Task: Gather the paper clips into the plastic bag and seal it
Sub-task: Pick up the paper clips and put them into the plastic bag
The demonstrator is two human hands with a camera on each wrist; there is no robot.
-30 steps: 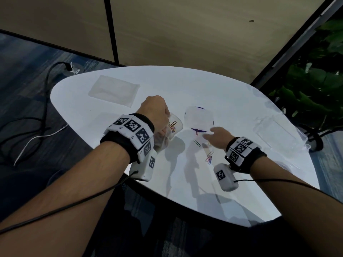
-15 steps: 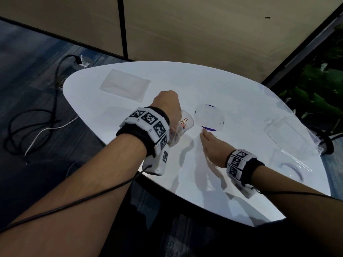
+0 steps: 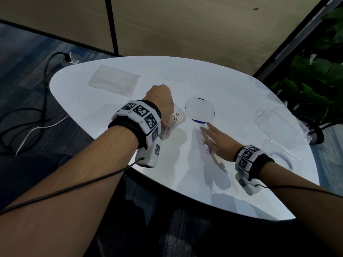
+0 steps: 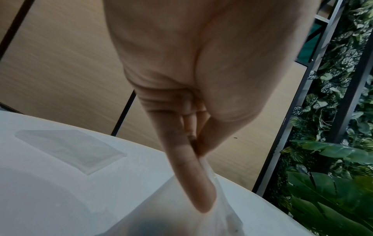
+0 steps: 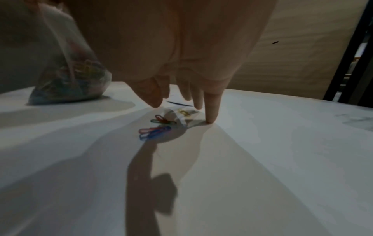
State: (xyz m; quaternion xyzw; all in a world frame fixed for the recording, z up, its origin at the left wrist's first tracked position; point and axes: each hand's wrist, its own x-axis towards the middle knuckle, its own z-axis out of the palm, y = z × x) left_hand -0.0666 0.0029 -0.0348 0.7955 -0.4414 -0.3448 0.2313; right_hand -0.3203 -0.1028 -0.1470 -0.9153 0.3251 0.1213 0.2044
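Note:
My left hand (image 3: pixel 161 101) pinches the top edge of a clear plastic bag (image 3: pixel 174 121), which stands on the white table (image 3: pixel 241 191) with many coloured paper clips in it. In the left wrist view the thumb and fingers (image 4: pixel 193 143) close on the bag's (image 4: pixel 181 207) film. The right wrist view shows the filled bag (image 5: pixel 70 79) at the left. My right hand (image 3: pixel 213 136) lies to the right of the bag with straight fingers, one fingertip (image 5: pixel 210 118) touching the table. Several loose paper clips (image 3: pixel 206 146) lie just left of it, red, green, blue and yellow paper clips (image 5: pixel 155 131).
A flat stack of clear bags (image 3: pixel 114 81) lies at the back left. A round clear lid with a purple rim (image 3: pixel 200 110) sits just beyond my right hand. A clear plastic box (image 3: pixel 278 125) stands at the right edge. Cables (image 3: pixel 27 117) run over the floor on the left.
My right hand went from hovering over the clips to lying flat over them, then slid right, so the clips now show at its left. The left hand still holds the bag.

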